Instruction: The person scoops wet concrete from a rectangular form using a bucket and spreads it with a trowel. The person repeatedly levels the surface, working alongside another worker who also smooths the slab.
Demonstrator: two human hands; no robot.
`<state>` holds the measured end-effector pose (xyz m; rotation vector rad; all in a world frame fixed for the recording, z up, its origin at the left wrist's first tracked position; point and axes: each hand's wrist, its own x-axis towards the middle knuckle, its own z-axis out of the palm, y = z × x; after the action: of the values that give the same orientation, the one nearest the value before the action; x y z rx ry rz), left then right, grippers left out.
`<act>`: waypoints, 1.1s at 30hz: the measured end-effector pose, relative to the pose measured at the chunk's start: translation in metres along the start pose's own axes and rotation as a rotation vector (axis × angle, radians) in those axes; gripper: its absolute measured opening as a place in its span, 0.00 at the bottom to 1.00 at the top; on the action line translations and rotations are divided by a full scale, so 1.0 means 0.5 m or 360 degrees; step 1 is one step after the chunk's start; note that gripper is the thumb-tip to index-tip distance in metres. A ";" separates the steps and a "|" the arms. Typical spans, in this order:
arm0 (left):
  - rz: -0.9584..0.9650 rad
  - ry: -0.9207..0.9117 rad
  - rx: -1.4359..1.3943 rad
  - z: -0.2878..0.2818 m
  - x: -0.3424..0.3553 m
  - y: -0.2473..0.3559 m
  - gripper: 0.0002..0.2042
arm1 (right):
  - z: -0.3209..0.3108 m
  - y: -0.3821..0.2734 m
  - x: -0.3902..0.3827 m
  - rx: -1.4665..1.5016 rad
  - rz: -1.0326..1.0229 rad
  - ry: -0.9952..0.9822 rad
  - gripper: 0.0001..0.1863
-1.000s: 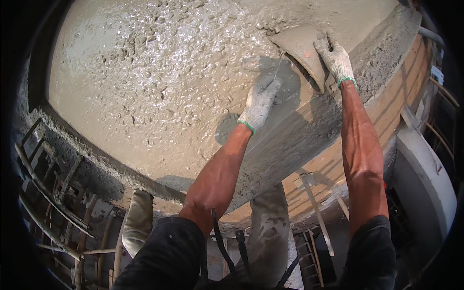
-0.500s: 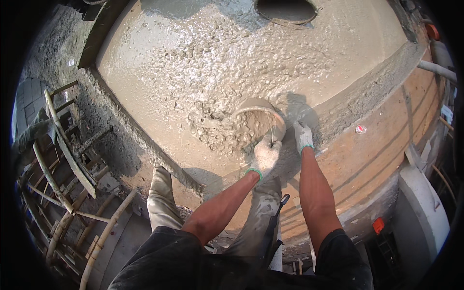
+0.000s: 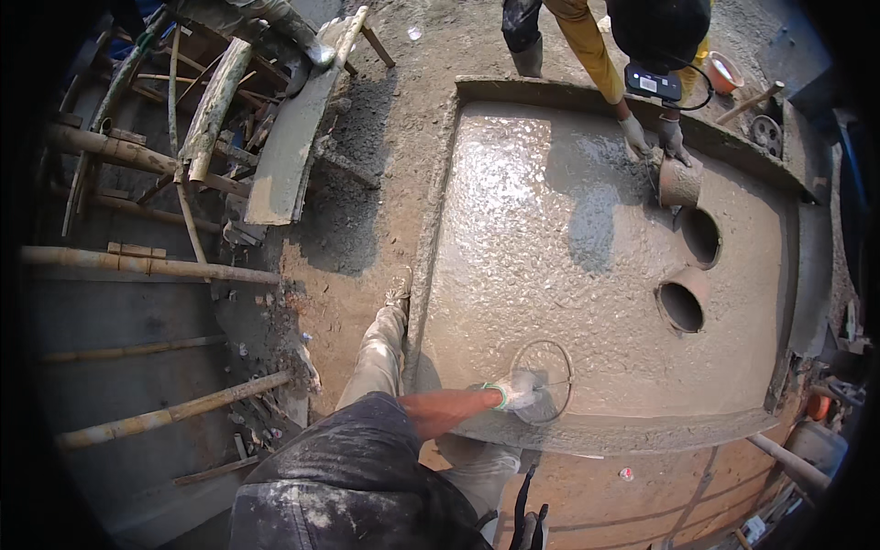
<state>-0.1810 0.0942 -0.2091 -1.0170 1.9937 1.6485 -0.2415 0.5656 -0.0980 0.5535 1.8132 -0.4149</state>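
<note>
My left hand (image 3: pixel 520 391), in a pale work glove with a green cuff, reaches over the near edge of a wide bed of wet concrete (image 3: pixel 513 275). Its fingers are closed at the near left side of a bucket (image 3: pixel 570 380), whose round rim shows from above. The bucket's inside is the same grey-brown as the concrete around it, so how full it is stays unclear. My right hand is out of the picture. Two more buckets, one nearer (image 3: pixel 701 286) and one farther (image 3: pixel 713 223), rest in the concrete with dark, hollow mouths.
Across the bed, a person in yellow sleeves holds a bucket (image 3: pixel 680 186) with two gloved hands. A low concrete-smeared wall (image 3: pixel 429 247) borders the bed. Bamboo poles (image 3: pixel 147 266) and a plank (image 3: pixel 284 174) lie to the left. A pole (image 3: pixel 793 463) sticks out at right.
My view has swung, bringing the other person and more buckets in. My right hand has left the picture. The bucket, tilted in the concrete before, now shows its round mouth from above.
</note>
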 end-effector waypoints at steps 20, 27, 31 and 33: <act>-0.0824 0.1050 0.1383 -1.307 -0.915 -0.009 0.19 | 0.411 -0.610 0.020 -0.0542 -0.0863 -0.0309 0.21; -0.0773 0.1164 0.1640 -1.449 -0.879 -0.330 0.19 | 0.310 -0.443 0.013 -0.0764 -0.0775 -0.0055 0.24; -0.1096 0.1546 0.1632 -1.443 -0.818 -0.382 0.22 | 0.303 -0.432 -0.007 -0.0630 -0.0672 0.0045 0.27; -0.0963 0.1724 0.1803 -1.389 -0.741 -0.350 0.29 | 0.311 -0.439 -0.001 -0.0505 -0.0753 0.0048 0.26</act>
<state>0.3104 -0.4674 0.0960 -1.8103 2.2043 -0.5441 -0.2420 0.3003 -0.1427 -0.0949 1.9862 -0.4232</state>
